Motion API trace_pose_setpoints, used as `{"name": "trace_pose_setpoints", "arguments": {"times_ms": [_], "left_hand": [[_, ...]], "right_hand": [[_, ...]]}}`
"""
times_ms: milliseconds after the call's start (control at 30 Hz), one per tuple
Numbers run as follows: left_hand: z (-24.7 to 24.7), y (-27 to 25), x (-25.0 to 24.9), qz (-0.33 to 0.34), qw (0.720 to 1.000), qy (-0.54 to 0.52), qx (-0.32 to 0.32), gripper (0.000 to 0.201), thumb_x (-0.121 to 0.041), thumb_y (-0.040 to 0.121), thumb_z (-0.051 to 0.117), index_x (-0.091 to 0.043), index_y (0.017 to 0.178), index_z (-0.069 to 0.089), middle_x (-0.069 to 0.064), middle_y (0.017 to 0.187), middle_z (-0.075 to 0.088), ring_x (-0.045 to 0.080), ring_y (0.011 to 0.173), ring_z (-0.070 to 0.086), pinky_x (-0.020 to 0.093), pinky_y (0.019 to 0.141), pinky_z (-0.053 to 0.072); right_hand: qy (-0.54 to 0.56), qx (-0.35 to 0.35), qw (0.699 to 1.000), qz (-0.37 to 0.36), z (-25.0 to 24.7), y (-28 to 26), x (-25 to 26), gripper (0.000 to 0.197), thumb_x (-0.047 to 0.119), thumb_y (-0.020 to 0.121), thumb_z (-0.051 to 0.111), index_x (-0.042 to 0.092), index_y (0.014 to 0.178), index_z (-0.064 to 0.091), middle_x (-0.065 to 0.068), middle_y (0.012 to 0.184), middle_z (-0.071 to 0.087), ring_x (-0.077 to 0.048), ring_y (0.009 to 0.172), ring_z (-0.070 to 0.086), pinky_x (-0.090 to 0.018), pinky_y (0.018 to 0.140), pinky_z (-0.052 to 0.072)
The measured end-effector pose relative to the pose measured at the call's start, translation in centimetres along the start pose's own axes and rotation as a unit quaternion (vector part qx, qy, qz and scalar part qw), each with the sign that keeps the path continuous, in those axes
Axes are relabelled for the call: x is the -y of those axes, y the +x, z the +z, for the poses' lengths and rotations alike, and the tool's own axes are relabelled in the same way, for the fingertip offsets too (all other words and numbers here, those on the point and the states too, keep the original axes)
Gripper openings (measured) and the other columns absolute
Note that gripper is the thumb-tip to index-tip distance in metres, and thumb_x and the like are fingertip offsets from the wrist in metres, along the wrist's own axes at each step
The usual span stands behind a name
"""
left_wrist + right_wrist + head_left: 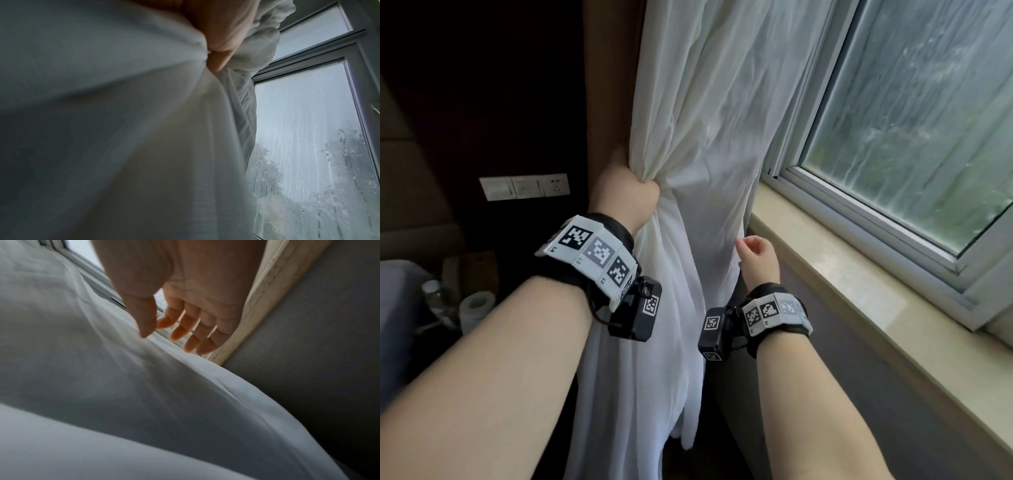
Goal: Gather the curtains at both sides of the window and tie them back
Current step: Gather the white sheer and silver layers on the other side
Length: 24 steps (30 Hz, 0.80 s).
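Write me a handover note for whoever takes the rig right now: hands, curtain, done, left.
Left hand: grips the white curtain bunched at the window's left side.
Right hand: open, fingers relaxed, at the curtain's window-side edge beside the sill; holds nothing.
Done: most of this curtain is gathered in the left grip; the window is uncovered here.
Left: pull in the loose edge, tie it back. No tie-back is in view. The other side's curtain is out of view.

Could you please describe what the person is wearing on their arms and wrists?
Both forearms are bare, without sleeves. Each wrist carries a black strap with a white band of square black-and-grey coded markers, plus a small black camera box bearing its own marker, joined by a short black cable.
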State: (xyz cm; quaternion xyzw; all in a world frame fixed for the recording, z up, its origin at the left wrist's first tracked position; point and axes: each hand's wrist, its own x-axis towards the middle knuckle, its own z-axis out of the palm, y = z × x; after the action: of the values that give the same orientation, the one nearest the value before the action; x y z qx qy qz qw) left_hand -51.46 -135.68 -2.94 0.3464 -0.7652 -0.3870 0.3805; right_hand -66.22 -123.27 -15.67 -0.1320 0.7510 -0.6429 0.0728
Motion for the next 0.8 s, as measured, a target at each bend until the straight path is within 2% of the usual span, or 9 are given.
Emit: {"name": "trace_pose_setpoints", "arguments": {"times_ms": [100,233,333,400,467,533,633,700,800], "left_hand": [[-0.4,-0.2,0.0,0.002,1.000,0.002,0.005,0.044,-0.007,0.082,0.051,-0.006,0.126,0.047,0.016,0.124,0.058,0.033,0.116,0.054,0.031,0.094,0.043],[-0.8,-0.6,0.0,0.000,1.000,0.002,0.016,0.046,-0.009,0.084,0.051,-0.010,0.129,0.046,0.013,0.124,0.059,0.032,0.116,0.053,0.028,0.093,0.042],[-0.9,-0.7,-0.1,-0.001,1.000,-0.002,0.018,0.047,-0.008,0.083,0.051,-0.011,0.130,0.045,0.011,0.126,0.058,0.031,0.118,0.052,0.027,0.094,0.041],[-1.0,-0.9,-0.2,-0.003,1.000,0.000,0.020,0.048,-0.008,0.083,0.051,-0.012,0.131,0.045,0.012,0.126,0.058,0.031,0.117,0.052,0.028,0.094,0.041],[-1.1,-1.1,-0.2,-0.003,1.000,-0.003,0.024,0.048,-0.009,0.083,0.052,-0.012,0.131,0.045,0.012,0.125,0.058,0.031,0.116,0.053,0.029,0.095,0.042],[-1.1,-1.2,-0.2,-0.003,1.000,-0.007,0.026,0.048,-0.010,0.083,0.052,-0.012,0.130,0.045,0.012,0.124,0.058,0.032,0.116,0.053,0.030,0.095,0.042],[-1.2,-1.4,-0.3,-0.006,1.000,0.001,0.024,0.048,-0.009,0.082,0.051,-0.012,0.130,0.045,0.012,0.124,0.058,0.032,0.116,0.053,0.031,0.096,0.043],[-1.1,-1.4,-0.4,-0.006,1.000,0.001,0.022,0.048,-0.009,0.082,0.051,-0.012,0.130,0.045,0.012,0.125,0.058,0.032,0.116,0.053,0.029,0.095,0.042],[-0.7,-1.6,-0.7,-0.002,1.000,-0.002,0.024,0.047,-0.008,0.083,0.049,-0.011,0.130,0.044,0.012,0.124,0.058,0.031,0.115,0.053,0.024,0.089,0.040]], "right_hand": [[0.007,0.007,1.000,0.007,0.3,-0.2,0.3,0.040,0.023,0.082,0.069,0.013,0.114,0.048,0.001,0.100,0.055,-0.013,0.086,0.055,-0.023,0.077,0.040],[-0.058,-0.013,0.998,-0.012,0.4,0.3,0.3,0.005,0.016,0.083,0.063,0.013,0.085,0.060,-0.005,0.085,0.063,-0.017,0.080,0.057,-0.023,0.072,0.039],[-0.071,0.000,0.997,-0.013,0.6,0.1,-0.1,0.006,0.018,0.083,0.062,0.014,0.084,0.057,-0.005,0.090,0.059,-0.020,0.086,0.057,-0.026,0.077,0.042],[-0.067,-0.009,0.998,0.008,0.5,0.2,-0.3,0.038,0.029,0.080,0.067,0.015,0.111,0.050,-0.006,0.114,0.047,-0.020,0.103,0.050,-0.030,0.089,0.041],[-0.042,0.015,0.998,0.043,0.0,0.5,0.4,0.083,0.039,0.074,0.074,0.022,0.139,0.025,-0.009,0.140,0.031,-0.023,0.125,0.039,-0.037,0.100,0.035],[0.004,0.063,0.996,0.064,-0.5,1.1,1.0,0.104,0.040,0.073,0.076,0.027,0.147,0.004,-0.008,0.147,0.032,-0.025,0.132,0.038,-0.037,0.101,0.034],[0.031,0.090,0.994,0.051,-0.9,1.8,1.9,0.086,0.033,0.074,0.076,0.020,0.143,0.025,0.002,0.111,0.063,-0.019,0.105,0.060,-0.032,0.094,0.043],[0.024,0.063,0.998,0.017,-0.8,2.3,1.7,0.053,0.037,0.069,0.075,0.020,0.115,0.056,-0.003,0.096,0.069,-0.022,0.093,0.066,-0.042,0.090,0.051],[0.033,0.023,0.999,-0.036,-0.9,1.1,0.9,0.022,0.040,0.079,0.064,0.022,0.092,0.062,-0.004,0.091,0.068,-0.025,0.091,0.065,-0.042,0.084,0.052]]}}
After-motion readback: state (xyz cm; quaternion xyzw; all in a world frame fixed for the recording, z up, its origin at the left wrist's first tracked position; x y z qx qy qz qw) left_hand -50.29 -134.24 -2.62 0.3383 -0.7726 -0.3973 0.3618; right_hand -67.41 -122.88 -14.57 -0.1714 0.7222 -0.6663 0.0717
